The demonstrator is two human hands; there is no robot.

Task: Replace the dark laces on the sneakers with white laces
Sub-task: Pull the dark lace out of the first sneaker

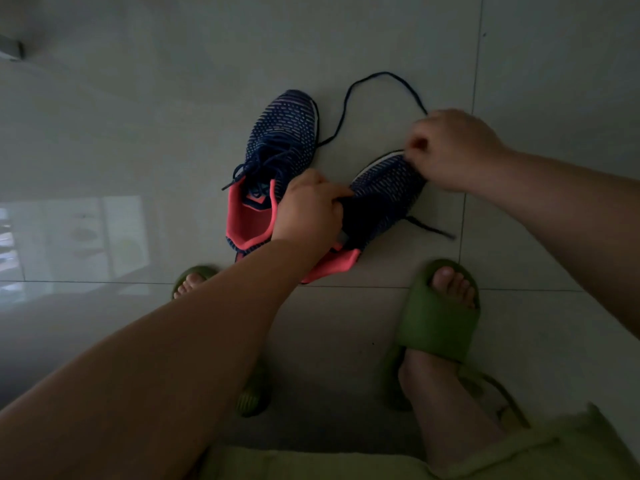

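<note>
Grey tiled floor (173, 133) is carrying everything. Left sneaker (277, 161) is lying flat on it, dark laces in. Right sneaker (377, 206) is sitting just beside, angled. Loose dark lace (349, 95) is looping over the tiles. Two green slippers (438, 317) are standing nearer the camera.

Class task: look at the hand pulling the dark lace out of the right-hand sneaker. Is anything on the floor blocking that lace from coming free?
Nothing visible does. The right hand pinches the dark lace, which loops over bare floor.
</note>
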